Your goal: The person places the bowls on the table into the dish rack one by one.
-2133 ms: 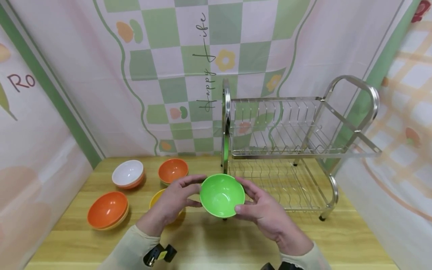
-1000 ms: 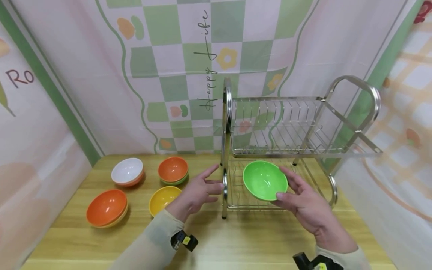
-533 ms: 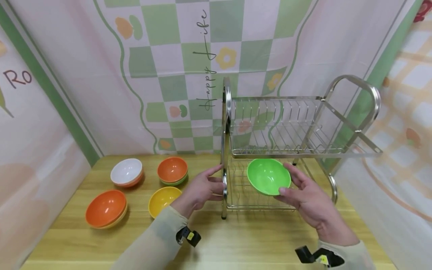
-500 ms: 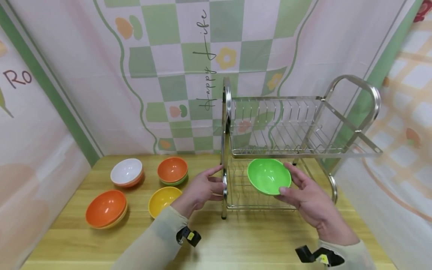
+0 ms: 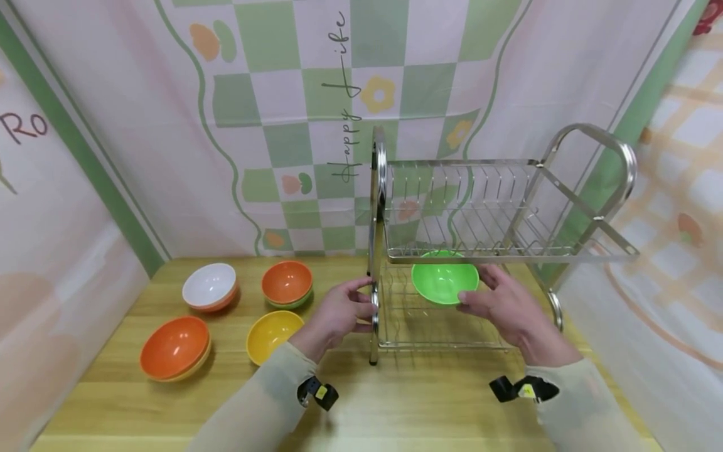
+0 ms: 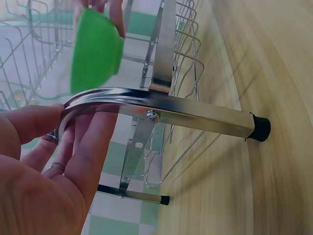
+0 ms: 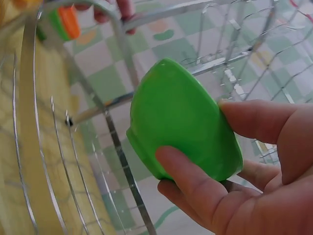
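Note:
My right hand [image 5: 511,311] holds a bright green bowl [image 5: 443,282] by its right side, thumb near the rim and fingers under the outer wall. The bowl is tilted toward me, between the two tiers of a metal dish rack [image 5: 480,258]; the upper tier's front bar crosses in front of its far rim. In the right wrist view the bowl [image 7: 181,122] hangs above the lower tier's wires. My left hand [image 5: 341,314] grips the rack's left side frame. In the left wrist view its thumb and fingers [image 6: 93,152] go round the curved metal tube.
Left of the rack on the wooden table [image 5: 361,408] are an orange bowl on a green one [image 5: 287,282], a yellow bowl [image 5: 273,336], a white bowl on an orange one [image 5: 209,285], and an orange bowl on a yellowish one [image 5: 175,348]. A patterned curtain [image 5: 277,144] hangs behind.
The green bowl went from both hands into the right hand alone, then rightward and deeper into the rack under the upper tier. My left hand let go of it and took the rack's side frame.

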A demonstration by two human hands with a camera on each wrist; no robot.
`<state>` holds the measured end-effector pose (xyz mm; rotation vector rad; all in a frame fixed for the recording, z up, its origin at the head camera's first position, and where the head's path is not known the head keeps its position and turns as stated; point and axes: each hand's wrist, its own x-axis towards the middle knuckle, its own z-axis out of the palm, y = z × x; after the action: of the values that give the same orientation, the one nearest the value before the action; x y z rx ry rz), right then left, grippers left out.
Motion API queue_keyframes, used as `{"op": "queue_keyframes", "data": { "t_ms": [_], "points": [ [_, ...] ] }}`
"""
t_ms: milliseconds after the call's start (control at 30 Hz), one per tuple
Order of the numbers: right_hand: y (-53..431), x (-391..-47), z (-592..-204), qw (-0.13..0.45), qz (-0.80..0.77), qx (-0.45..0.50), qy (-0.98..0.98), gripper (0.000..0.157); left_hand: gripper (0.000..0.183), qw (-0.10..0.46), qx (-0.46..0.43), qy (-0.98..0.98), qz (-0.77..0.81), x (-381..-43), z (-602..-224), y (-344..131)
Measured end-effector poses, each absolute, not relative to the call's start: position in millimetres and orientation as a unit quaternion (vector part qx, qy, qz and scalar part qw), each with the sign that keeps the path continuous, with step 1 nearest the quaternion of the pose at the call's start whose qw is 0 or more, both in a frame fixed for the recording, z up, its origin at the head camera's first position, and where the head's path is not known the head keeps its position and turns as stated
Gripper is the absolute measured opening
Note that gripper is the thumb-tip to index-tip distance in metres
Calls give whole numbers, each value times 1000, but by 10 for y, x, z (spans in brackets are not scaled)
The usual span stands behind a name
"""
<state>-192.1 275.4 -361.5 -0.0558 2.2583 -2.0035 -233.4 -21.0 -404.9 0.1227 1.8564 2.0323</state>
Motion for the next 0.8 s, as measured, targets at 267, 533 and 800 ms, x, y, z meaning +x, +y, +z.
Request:
{"op": "queue_keyframes", "data": {
  "t_ms": [267, 533, 800],
  "points": [
    [2741, -2213, -3505, 81, -447, 35, 890, 97, 66, 194, 38, 664, 721, -2330, -4039, -221],
    [2608, -2449, -3514, 75, -427, -9, 901, 84, 66, 195, 36, 665, 720, -2320, -4005, -233],
    [2495, -2622, -3561, 86, -430, -22, 899, 90, 67, 201, 29, 661, 723, -2323, -4007, -218]
  ]
}}
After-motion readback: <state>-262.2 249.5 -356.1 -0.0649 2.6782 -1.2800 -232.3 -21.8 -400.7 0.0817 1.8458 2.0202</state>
